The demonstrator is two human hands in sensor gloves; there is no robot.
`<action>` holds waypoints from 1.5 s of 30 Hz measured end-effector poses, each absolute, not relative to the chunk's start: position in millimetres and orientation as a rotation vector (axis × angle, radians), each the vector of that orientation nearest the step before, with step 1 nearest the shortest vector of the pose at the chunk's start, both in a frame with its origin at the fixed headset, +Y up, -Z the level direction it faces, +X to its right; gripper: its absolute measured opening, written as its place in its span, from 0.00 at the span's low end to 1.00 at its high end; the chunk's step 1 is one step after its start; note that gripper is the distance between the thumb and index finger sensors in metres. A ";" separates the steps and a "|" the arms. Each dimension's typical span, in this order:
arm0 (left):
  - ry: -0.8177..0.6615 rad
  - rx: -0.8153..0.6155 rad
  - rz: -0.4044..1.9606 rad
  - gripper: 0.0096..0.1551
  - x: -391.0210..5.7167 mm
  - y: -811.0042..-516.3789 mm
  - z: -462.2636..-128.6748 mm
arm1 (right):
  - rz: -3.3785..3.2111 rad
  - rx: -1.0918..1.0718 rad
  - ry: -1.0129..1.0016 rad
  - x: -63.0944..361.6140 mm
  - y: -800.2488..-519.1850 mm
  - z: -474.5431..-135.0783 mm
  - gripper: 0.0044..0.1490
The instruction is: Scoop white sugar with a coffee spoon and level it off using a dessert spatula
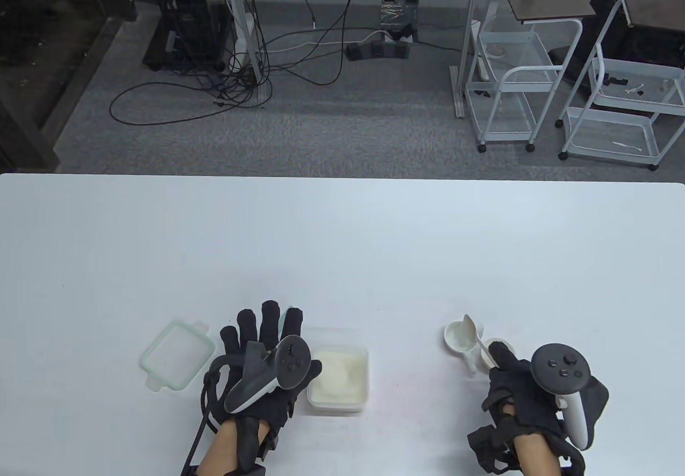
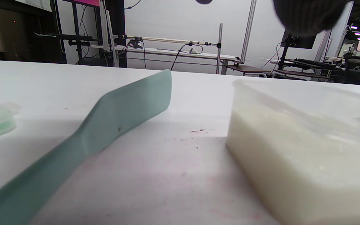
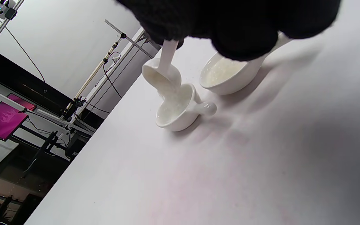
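Left hand point(image 1: 262, 361) is low over the table point(image 1: 342, 240) with its fingers point(image 1: 267, 318) spread flat and pointing away from the person, palm down, tracker on the back. Can't tell from the table view whether it grips anything. Right hand point(image 1: 527, 390) is curled, knuckles up, its fingertips point(image 3: 242, 43) bunched in a pinch grip on a white spoon handle point(image 3: 168, 54), with the index pointing forward. Both forearms come in from the near edge, well apart from each other.
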State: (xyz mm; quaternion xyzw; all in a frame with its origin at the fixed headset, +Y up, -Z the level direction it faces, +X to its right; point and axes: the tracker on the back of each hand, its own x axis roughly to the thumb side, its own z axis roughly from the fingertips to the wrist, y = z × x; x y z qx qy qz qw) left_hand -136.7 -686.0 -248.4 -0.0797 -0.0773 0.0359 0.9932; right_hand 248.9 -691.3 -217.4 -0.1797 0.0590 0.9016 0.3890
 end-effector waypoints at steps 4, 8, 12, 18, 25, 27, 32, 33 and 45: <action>-0.148 -0.170 0.061 0.59 -136.3 -686.3 -248.3 | 2.436 -0.454 0.086 241.1 -685.2 -216.7 0.31; -0.151 -0.170 0.067 0.59 -136.1 -686.1 -248.1 | 2.545 -0.440 0.045 234.8 -680.5 -216.1 0.31; -0.153 -0.170 0.064 0.59 -135.9 -686.5 -248.4 | 2.599 -0.430 0.033 229.0 -677.8 -215.7 0.31; -0.150 -0.168 0.070 0.59 -136.5 -686.5 -248.7 | 2.530 -0.423 0.055 233.3 -680.5 -215.6 0.32; -0.149 -0.166 0.077 0.59 -137.7 -687.1 -249.6 | 2.250 -0.374 -0.013 244.3 -679.0 -213.4 0.33; -0.148 -0.165 0.077 0.59 -138.1 -687.1 -249.7 | 2.202 -0.327 -0.025 242.2 -676.7 -212.8 0.33; -0.163 -0.157 0.093 0.59 -138.5 -687.2 -250.0 | 2.171 -0.118 -0.056 222.5 -668.2 -212.1 0.32; -0.196 -0.133 0.110 0.59 -138.2 -686.5 -249.7 | 2.191 -0.046 -0.048 214.7 -665.7 -211.7 0.32; -0.481 -0.237 0.179 0.74 -117.4 -716.0 -252.1 | 2.628 0.589 0.089 124.5 -672.3 -198.9 0.31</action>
